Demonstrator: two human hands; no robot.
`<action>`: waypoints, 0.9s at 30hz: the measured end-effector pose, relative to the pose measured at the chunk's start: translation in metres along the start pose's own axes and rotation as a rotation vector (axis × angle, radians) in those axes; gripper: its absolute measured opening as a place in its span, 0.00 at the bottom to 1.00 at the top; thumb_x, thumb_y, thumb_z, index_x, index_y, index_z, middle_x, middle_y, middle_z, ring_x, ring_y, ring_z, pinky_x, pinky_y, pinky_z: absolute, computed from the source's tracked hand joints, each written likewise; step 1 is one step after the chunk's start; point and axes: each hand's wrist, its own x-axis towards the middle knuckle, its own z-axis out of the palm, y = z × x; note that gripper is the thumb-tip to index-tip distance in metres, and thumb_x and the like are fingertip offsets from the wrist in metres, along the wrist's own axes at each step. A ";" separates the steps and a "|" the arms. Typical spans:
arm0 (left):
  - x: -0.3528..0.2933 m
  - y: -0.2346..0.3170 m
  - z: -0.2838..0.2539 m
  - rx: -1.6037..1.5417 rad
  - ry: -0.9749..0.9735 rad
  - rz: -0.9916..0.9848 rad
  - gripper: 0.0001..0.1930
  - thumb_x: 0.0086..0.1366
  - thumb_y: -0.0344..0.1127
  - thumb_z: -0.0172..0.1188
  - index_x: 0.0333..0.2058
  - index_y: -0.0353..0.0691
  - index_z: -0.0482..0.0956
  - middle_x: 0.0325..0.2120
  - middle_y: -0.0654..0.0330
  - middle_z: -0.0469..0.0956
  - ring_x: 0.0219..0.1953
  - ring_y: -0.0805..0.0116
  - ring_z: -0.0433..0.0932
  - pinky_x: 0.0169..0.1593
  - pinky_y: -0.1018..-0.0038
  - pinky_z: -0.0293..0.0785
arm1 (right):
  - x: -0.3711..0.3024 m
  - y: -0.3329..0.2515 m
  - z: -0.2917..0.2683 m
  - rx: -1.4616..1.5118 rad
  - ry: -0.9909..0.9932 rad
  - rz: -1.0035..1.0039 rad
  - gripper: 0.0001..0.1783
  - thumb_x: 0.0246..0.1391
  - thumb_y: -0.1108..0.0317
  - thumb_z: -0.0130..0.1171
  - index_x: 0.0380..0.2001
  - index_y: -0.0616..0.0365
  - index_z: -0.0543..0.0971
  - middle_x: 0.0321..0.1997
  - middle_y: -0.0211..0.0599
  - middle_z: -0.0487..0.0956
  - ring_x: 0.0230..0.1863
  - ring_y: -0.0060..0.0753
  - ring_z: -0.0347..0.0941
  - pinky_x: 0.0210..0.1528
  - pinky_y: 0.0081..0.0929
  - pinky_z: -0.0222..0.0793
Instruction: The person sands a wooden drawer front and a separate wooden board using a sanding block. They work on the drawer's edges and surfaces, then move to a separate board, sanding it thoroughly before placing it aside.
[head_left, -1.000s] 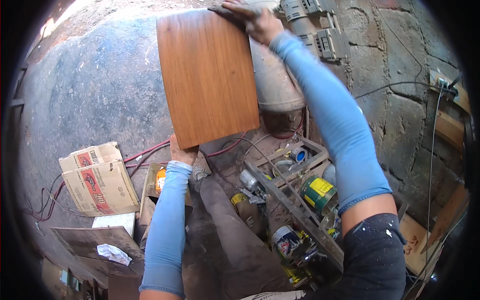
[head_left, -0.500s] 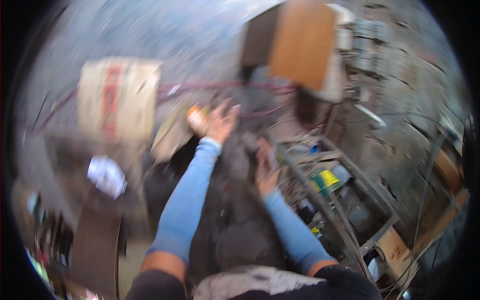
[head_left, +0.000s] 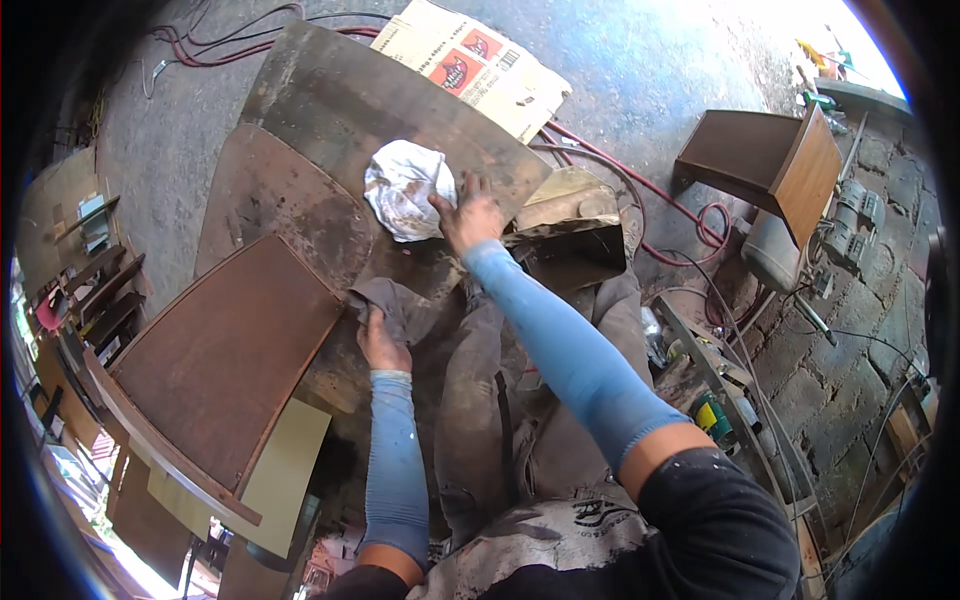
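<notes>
A grey rag [head_left: 388, 303] is bunched in the left grip [head_left: 382, 345], which grasps it beside the corner of a curved brown panel [head_left: 230, 355]. A crumpled, stained white cloth [head_left: 408, 190] lies on dark, worn boards [head_left: 330, 100]. The right grip [head_left: 474, 218] is released, fingers spread, at the cloth's right edge; I cannot tell whether they touch. Right of it sits an open dark box [head_left: 575, 258], while printed cardboard [head_left: 470, 65] lies past the boards. Farther right, red hose [head_left: 640, 180] loops across the floor [head_left: 640, 80] near a brown wooden cabinet [head_left: 740, 150] and a pale tank [head_left: 775, 248]
</notes>
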 end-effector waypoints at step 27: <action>-0.099 -0.025 0.233 0.469 -0.408 -0.254 0.17 0.66 0.37 0.57 0.46 0.29 0.78 0.44 0.54 0.79 0.45 0.64 0.79 0.48 0.68 0.76 | -0.047 0.105 -0.229 0.386 -0.479 -0.135 0.28 0.57 0.56 0.61 0.53 0.65 0.75 0.48 0.45 0.80 0.52 0.36 0.73 0.55 0.30 0.68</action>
